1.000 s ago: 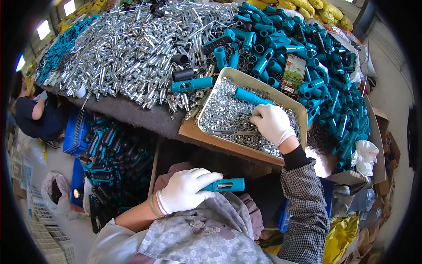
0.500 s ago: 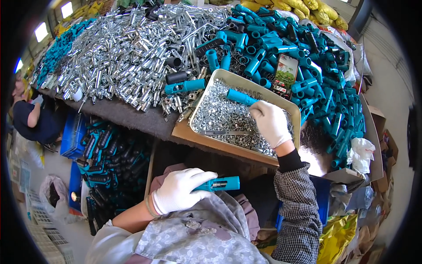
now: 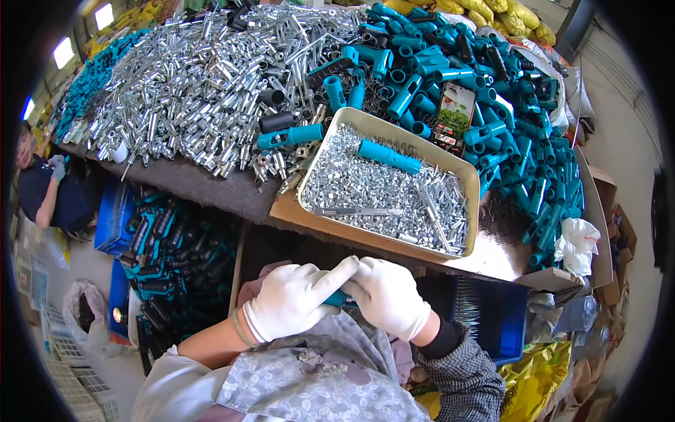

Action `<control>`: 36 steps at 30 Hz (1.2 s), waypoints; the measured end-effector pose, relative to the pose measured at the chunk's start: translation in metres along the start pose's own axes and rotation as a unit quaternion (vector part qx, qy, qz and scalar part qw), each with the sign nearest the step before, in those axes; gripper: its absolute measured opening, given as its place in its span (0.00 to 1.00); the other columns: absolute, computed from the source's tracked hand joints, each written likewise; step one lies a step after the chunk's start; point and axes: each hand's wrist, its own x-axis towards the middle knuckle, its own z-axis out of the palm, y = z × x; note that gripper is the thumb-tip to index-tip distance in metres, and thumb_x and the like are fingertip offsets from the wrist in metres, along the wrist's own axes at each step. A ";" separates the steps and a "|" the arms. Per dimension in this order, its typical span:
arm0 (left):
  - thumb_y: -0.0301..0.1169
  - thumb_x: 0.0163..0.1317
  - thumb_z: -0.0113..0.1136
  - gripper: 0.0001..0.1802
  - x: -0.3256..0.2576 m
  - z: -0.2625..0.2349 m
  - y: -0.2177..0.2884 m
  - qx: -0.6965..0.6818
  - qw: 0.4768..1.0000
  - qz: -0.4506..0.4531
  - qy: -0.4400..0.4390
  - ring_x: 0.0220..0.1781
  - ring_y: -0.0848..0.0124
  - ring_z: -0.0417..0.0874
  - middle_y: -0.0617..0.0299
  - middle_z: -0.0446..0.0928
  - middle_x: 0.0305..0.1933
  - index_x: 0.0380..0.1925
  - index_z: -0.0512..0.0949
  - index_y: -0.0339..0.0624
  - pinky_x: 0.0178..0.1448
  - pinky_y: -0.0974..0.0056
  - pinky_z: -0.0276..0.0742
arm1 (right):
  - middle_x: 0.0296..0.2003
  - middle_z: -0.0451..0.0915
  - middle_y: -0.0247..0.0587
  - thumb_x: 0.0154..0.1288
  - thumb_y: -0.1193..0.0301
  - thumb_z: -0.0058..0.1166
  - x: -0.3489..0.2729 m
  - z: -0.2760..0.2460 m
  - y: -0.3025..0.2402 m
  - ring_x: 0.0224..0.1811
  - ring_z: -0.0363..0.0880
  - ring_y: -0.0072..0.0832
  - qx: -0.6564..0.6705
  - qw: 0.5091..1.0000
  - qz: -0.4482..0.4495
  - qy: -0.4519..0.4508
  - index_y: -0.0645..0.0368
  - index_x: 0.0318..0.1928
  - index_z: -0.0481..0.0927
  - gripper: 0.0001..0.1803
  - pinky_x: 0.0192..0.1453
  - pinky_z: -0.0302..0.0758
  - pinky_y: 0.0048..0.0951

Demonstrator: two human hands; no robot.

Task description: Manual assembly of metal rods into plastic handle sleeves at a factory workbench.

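Observation:
My left hand (image 3: 290, 301), in a white glove, is closed around a teal plastic tube-shaped housing (image 3: 337, 298) above my lap. Most of that housing is covered by the gloves. Against its other end is my right hand (image 3: 391, 298), also gloved, with its fingers curled and thumb pressed in; anything small in that pinch is hidden. Just beyond both hands stands a cream tray (image 3: 394, 243) of small shiny metal parts. Across the parts in it lie a teal tube (image 3: 389, 156), a slim metal tool (image 3: 360, 211) and a metal rod (image 3: 434, 218).
Heaped metal sleeves and rods (image 3: 204, 98) cover the bench at the left, with teal housings (image 3: 520, 148) piled at the right. A phone (image 3: 454, 117) leans among them. Blue bins (image 3: 114, 228) with black-and-teal parts stand below left. Another person (image 3: 53, 186) sits at far left.
My right hand has come from the tray back to the teal housing in my left hand and now meets it. The housing's exposed end is now covered by my fingers.

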 end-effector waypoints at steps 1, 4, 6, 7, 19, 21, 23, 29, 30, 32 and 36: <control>0.37 0.45 0.73 0.48 -0.001 0.001 -0.001 -0.010 1.000 -0.007 0.000 0.28 0.61 0.82 0.60 0.77 0.25 0.69 0.66 0.43 0.34 0.59 0.78 | 0.31 0.78 0.43 0.63 0.65 0.59 -0.003 0.002 -0.001 0.33 0.80 0.43 -0.053 0.998 -0.017 -0.010 0.61 0.42 0.79 0.13 0.37 0.77 0.41; 0.37 0.46 0.73 0.47 -0.001 -0.002 -0.003 -0.006 1.000 -0.022 0.003 0.28 0.61 0.82 0.60 0.77 0.26 0.69 0.66 0.42 0.34 0.59 0.78 | 0.35 0.77 0.38 0.60 0.63 0.62 -0.010 -0.002 -0.010 0.37 0.80 0.37 -0.106 0.993 -0.055 -0.019 0.58 0.46 0.78 0.17 0.39 0.77 0.38; 0.37 0.46 0.73 0.47 -0.002 -0.001 -0.007 0.004 1.000 -0.022 0.004 0.29 0.61 0.82 0.59 0.79 0.28 0.69 0.66 0.41 0.35 0.58 0.78 | 0.35 0.77 0.38 0.59 0.63 0.62 -0.012 0.001 -0.009 0.38 0.80 0.37 -0.106 0.992 -0.062 -0.016 0.58 0.47 0.77 0.19 0.40 0.77 0.38; 0.37 0.46 0.74 0.47 -0.003 0.000 -0.008 -0.016 1.000 -0.012 0.005 0.29 0.61 0.82 0.59 0.79 0.30 0.69 0.66 0.41 0.35 0.58 0.79 | 0.36 0.78 0.38 0.58 0.63 0.63 -0.013 0.002 -0.007 0.38 0.80 0.37 -0.105 0.992 -0.070 -0.014 0.58 0.48 0.77 0.20 0.41 0.77 0.38; 0.38 0.62 0.67 0.24 -0.015 0.009 -0.011 -0.318 0.930 -0.180 -0.049 0.48 0.53 0.86 0.50 0.82 0.51 0.57 0.76 0.45 0.51 0.58 0.79 | 0.35 0.81 0.43 0.55 0.75 0.59 0.053 -0.101 0.088 0.38 0.78 0.45 -0.207 0.935 -0.140 0.251 0.54 0.38 0.84 0.08 0.43 0.75 0.42; 0.35 0.62 0.66 0.22 -0.020 0.009 -0.012 -0.307 0.928 -0.194 -0.079 0.49 0.52 0.85 0.51 0.81 0.51 0.55 0.77 0.45 0.51 0.57 0.80 | 0.33 0.79 0.45 0.61 0.72 0.56 0.079 -0.128 0.128 0.38 0.78 0.45 -0.404 0.880 0.016 0.249 0.50 0.44 0.86 0.11 0.41 0.75 0.43; 0.34 0.61 0.66 0.21 -0.023 0.012 -0.013 -0.296 0.933 -0.190 -0.079 0.47 0.51 0.85 0.52 0.82 0.49 0.54 0.77 0.45 0.49 0.55 0.80 | 0.35 0.80 0.44 0.64 0.69 0.55 0.095 -0.143 0.156 0.41 0.80 0.43 -0.507 0.837 0.130 0.159 0.47 0.51 0.83 0.15 0.41 0.78 0.42; 0.33 0.61 0.67 0.21 -0.024 0.010 -0.010 -0.323 0.915 -0.237 -0.058 0.40 0.53 0.87 0.50 0.84 0.39 0.53 0.77 0.43 0.45 0.58 0.80 | 0.38 0.81 0.48 0.65 0.70 0.50 0.142 -0.172 0.181 0.42 0.82 0.44 -0.587 0.758 0.256 0.126 0.51 0.61 0.77 0.23 0.44 0.80 0.44; 0.33 0.61 0.68 0.21 -0.026 0.011 -0.009 -0.334 0.907 -0.250 -0.060 0.41 0.54 0.87 0.50 0.84 0.40 0.53 0.77 0.42 0.45 0.59 0.80 | 0.38 0.81 0.49 0.65 0.69 0.51 0.144 -0.175 0.178 0.42 0.82 0.45 -0.564 0.766 0.252 0.178 0.52 0.62 0.76 0.23 0.45 0.80 0.45; 0.32 0.61 0.68 0.21 -0.027 0.012 -0.010 -0.333 0.907 -0.255 -0.036 0.41 0.55 0.88 0.50 0.84 0.40 0.54 0.76 0.41 0.46 0.60 0.80 | 0.38 0.82 0.51 0.67 0.67 0.53 0.148 -0.165 0.155 0.42 0.82 0.47 -0.504 0.796 0.205 0.266 0.52 0.64 0.73 0.24 0.45 0.79 0.46; 0.30 0.59 0.70 0.23 -0.022 0.006 -0.012 -0.335 0.894 -0.298 -0.015 0.42 0.64 0.87 0.52 0.84 0.42 0.54 0.77 0.37 0.49 0.63 0.79 | 0.34 0.82 0.47 0.61 0.65 0.59 0.119 -0.091 0.088 0.40 0.82 0.47 -0.186 0.976 0.005 0.111 0.58 0.38 0.85 0.10 0.46 0.77 0.44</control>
